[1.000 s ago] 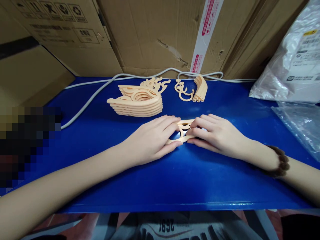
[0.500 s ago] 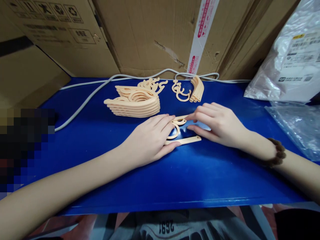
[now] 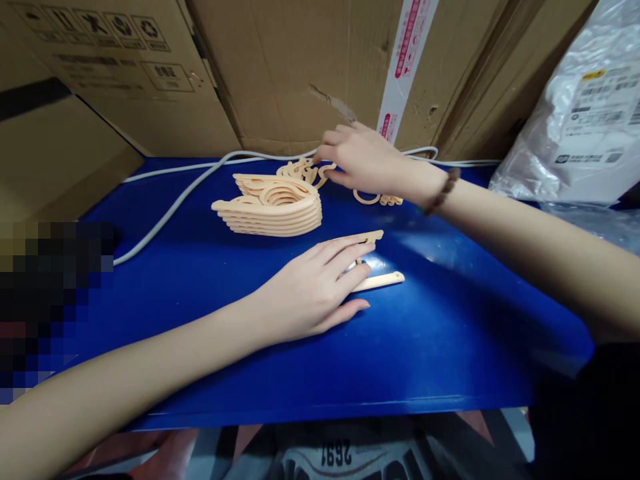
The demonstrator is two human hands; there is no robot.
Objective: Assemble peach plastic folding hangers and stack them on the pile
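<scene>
My left hand (image 3: 315,287) lies flat with its fingers spread over a beige folding hanger (image 3: 377,281), whose arm ends stick out past the fingertips. The hand covers the hanger's middle. Farther back, my right hand (image 3: 363,157) is over a small pile of beige hooks (image 3: 299,172), thumb and fingers apart beside the nearest hook. Whether it touches that hook I cannot tell. Just left of the hands stands a neat stack of beige folded hangers (image 3: 273,213). Behind my right wrist, a bundle of curved beige arm pieces (image 3: 390,200) and a loose hook (image 3: 367,198) are partly hidden.
Cardboard boxes (image 3: 300,73) line the back of the blue table (image 3: 320,373). In front of them runs a white cable (image 3: 165,213), curving forward on the left. A plastic-wrapped parcel (image 3: 575,133) and clear film (image 3: 595,223) are at the right.
My right hand has left the hanger and moved back and left to the hooks. My left hand has stayed on the hanger, its thumb lifted off the lower arm and its fingers spread farther.
</scene>
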